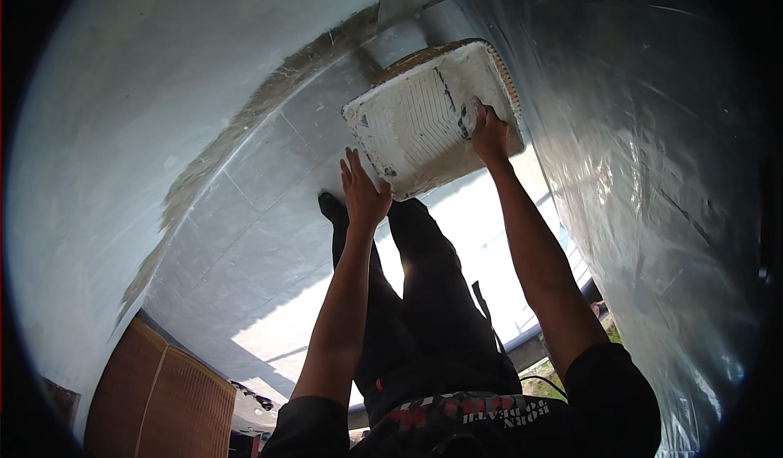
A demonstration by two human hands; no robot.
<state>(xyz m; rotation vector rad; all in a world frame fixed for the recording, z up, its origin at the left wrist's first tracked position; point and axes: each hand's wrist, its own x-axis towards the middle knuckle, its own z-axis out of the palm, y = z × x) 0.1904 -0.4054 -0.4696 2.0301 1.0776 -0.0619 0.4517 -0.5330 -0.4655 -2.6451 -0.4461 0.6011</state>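
A paint tray with a ribbed bed, smeared with whitish material and dark marks, lies near the top of my view, above my legs. Brown ridged material shows along its far and right edges. My left hand is at the tray's near-left corner, fingers apart and raised; whether the thumb touches the rim I cannot tell. Inside the right part of the tray, my right hand has its fingers closed on something small and smeared that I cannot make out.
A pale wall with a rough grey band curves along the left. Glossy plastic sheeting covers the right side. My dark-clothed legs stand on grey flooring with a sunlit patch. A brown panel is at lower left.
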